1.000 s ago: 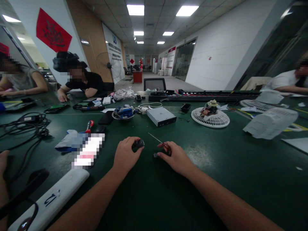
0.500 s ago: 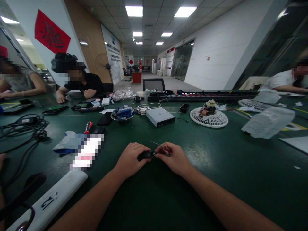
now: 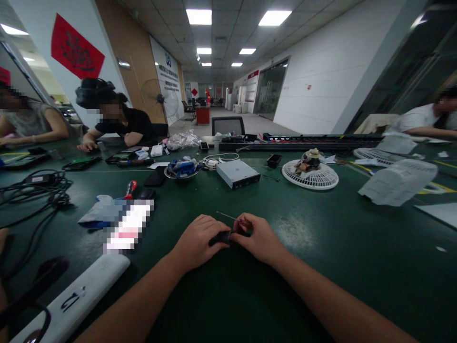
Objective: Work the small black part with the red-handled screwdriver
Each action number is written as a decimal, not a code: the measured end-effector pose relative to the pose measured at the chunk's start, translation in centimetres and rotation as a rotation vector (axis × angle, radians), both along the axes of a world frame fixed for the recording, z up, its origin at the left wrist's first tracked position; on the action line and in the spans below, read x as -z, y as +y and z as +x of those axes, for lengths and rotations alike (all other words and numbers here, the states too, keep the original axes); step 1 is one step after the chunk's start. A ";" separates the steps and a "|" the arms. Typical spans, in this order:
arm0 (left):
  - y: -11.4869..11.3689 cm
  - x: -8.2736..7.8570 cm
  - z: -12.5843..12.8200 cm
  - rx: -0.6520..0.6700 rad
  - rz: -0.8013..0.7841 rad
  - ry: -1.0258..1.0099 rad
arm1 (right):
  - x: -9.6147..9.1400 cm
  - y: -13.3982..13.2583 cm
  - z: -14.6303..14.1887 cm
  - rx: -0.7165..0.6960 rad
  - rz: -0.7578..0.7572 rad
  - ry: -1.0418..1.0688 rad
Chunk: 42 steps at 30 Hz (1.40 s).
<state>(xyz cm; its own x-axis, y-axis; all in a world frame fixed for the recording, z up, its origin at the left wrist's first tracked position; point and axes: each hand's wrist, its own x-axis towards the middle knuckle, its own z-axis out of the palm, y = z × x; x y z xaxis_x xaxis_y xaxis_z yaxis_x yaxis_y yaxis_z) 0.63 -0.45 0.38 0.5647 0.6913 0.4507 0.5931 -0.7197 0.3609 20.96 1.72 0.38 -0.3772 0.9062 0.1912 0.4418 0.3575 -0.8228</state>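
Both hands are low on the green surface [image 3: 321, 271], close together and in front of the wearer.

Left hand [image 3: 197, 236]: fingers curled and closed over a black cylindrical part [image 3: 220, 238], which sticks out to the right of the hand, its far end reaching the right hand. The part's exact identity cannot be told from this view.

Right hand [image 3: 259, 238]: closed in a pinch around a fine screwdriver [image 3: 228, 217] with a small red handle. Its thin metal shaft points away to the left, above the black part. Tip contact with the part is not visible.

Ahead of the hands: a silver optical drive [image 3: 237, 174], a steel bowl [image 3: 182, 172] of blue-and-white parts to its left, and a white fan guard [image 3: 310, 177] ahead and to the right of the right hand.

Left of the left hand: a red-handled screwdriver [image 3: 130, 189], and further left a black cable bundle [image 3: 35, 190]. A long white bar [image 3: 67, 297] lies nearer, at lower left.

Across the surface, a person in a black shirt [image 3: 128, 126] leans on the far edge, well apart from both hands.
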 end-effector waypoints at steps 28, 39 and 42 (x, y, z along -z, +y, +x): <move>0.7 0.3 -0.8 -0.434 -0.002 -0.081 | -1.0 1.6 2.8 -0.034 0.337 -0.202; 0.7 0.4 -0.7 -0.377 0.024 -0.067 | -1.6 1.0 2.5 -0.001 0.276 -0.188; 0.6 0.3 -0.6 -0.358 0.021 -0.063 | -1.6 1.0 2.4 0.000 0.235 -0.159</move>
